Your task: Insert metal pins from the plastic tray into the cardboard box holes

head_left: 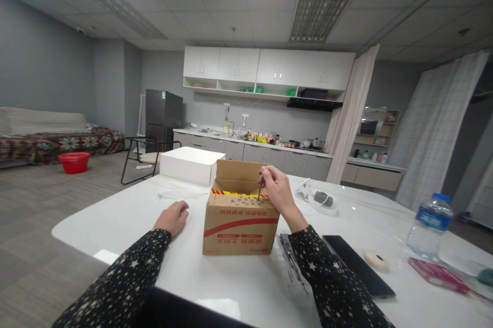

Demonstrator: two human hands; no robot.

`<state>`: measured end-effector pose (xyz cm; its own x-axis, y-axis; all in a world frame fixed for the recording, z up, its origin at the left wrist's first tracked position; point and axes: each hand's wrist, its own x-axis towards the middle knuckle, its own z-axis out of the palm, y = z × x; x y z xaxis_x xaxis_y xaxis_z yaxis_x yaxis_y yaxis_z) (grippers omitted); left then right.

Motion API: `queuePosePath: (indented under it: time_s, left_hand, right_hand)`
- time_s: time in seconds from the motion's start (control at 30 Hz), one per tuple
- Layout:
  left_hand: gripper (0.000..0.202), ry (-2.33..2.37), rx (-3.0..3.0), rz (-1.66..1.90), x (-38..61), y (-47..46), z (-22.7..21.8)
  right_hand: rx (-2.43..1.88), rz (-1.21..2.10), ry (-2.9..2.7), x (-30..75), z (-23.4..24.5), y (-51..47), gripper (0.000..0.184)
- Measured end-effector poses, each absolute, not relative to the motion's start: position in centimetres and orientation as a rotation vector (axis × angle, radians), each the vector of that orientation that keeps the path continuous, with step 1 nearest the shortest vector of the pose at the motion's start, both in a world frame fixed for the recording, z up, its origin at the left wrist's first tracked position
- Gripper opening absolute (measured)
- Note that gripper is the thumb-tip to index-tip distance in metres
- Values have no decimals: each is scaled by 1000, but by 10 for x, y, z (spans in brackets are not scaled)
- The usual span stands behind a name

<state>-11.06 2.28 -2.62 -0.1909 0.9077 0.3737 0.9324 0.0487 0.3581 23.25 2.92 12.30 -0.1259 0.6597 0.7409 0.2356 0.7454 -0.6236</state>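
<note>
A small brown cardboard box (239, 225) with red print stands on the white table (127, 215), its top holding several small round items. My right hand (278, 192) hovers over the box's right side and pinches a thin dark stick (260, 189) that points down into the top. My left hand (173, 216) rests on the table left of the box, fingers curled, holding nothing.
A white box (190, 164) sits behind the cardboard box. To the right lie a white device (319, 198), a dark flat slab (358, 265), a round pale object (375, 259), a water bottle (430, 225) and a pink packet (437, 274). A chair (142, 158) stands beyond the table.
</note>
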Motion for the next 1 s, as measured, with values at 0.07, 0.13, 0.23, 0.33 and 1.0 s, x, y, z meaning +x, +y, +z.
queuePosePath:
  time_s: [0.07,0.13,0.23,0.33,1.0]
  left_hand:
    - [30,-2243,-1966,-826,-111,23,-26]
    - [30,-2243,-1967,-825,-111,22,-26]
    - [30,-2239,-1973,-828,-110,22,-25]
    - [30,-2242,-1975,-834,-110,21,-25]
    - [29,-2229,-1968,-822,-109,21,-24]
  right_hand:
    - [-696,563,-1645,230,124,30,36]
    - [-695,732,-1568,229,126,32,33]
    - [-701,933,-1448,227,127,35,26]
    - [-736,1038,-1397,225,126,39,24]
    - [-830,917,-1485,223,118,44,31]
